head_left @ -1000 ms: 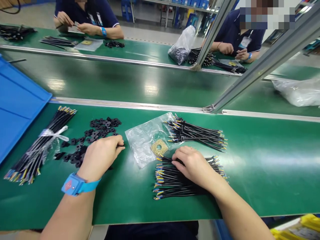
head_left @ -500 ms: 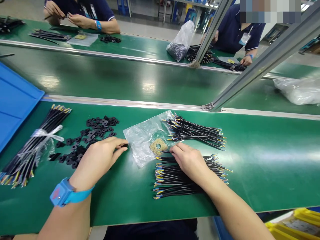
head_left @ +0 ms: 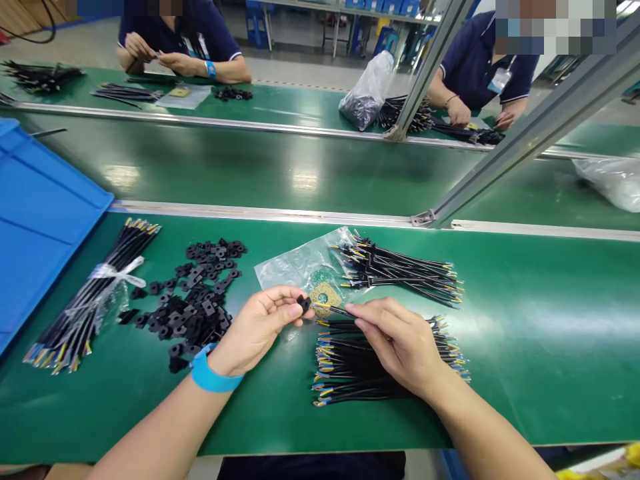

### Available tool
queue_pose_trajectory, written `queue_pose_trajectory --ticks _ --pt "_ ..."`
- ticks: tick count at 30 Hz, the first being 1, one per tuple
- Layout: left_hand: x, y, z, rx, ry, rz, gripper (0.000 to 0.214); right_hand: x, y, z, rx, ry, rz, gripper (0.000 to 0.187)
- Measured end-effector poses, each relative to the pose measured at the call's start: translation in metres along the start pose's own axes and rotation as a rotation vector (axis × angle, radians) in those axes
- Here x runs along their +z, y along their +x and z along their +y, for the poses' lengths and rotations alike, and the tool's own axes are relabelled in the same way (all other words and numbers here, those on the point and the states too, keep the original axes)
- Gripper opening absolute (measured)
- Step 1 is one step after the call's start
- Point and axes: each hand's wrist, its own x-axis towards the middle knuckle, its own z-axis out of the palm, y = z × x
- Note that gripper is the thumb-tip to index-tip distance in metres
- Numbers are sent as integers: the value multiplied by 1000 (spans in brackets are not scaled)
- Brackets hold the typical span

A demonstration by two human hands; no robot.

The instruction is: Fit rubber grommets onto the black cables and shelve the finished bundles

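Note:
My left hand point(head_left: 260, 327) is raised off the green bench and pinches a small black rubber piece point(head_left: 303, 304) between thumb and fingers. My right hand point(head_left: 400, 340) pinches one black cable point(head_left: 334, 310), whose coloured wire tips point at that piece. Under my right hand lies a pile of loose black cables point(head_left: 350, 370). A heap of small black rubber pieces point(head_left: 193, 300) lies to the left of my left hand. A blue wristband point(head_left: 213, 378) sits on my left wrist.
A clear plastic bag point(head_left: 295, 270) with a yellow tag lies behind my hands, with another cable pile point(head_left: 405, 270) to its right. A tied cable bundle point(head_left: 93, 297) and a blue tray point(head_left: 35, 207) are at the left. Two people work at the far bench.
My left hand left the heap of rubber pieces and rose to the centre holding one. My right hand lifted a single cable from the pile and brought its tip up to the piece.

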Motion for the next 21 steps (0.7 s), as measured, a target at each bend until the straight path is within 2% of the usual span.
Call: queue_pose_trajectory --ticks 6,10,16,21 --pt "5 -6 -2 -75 -103 -74 36 3 -2 -6 -2 46 -15 26" --pt "4 -7 -2 -71 -98 -101 34 7 -5 -4 -26 -14 -9 24" --pt "3 -8 -4 -39 80 -80 30 10 -12 -6 -168 -271 20 29" --pt "8 -14 -8 -5 174 -99 21 9 -15 -11 -249 -291 27 25"
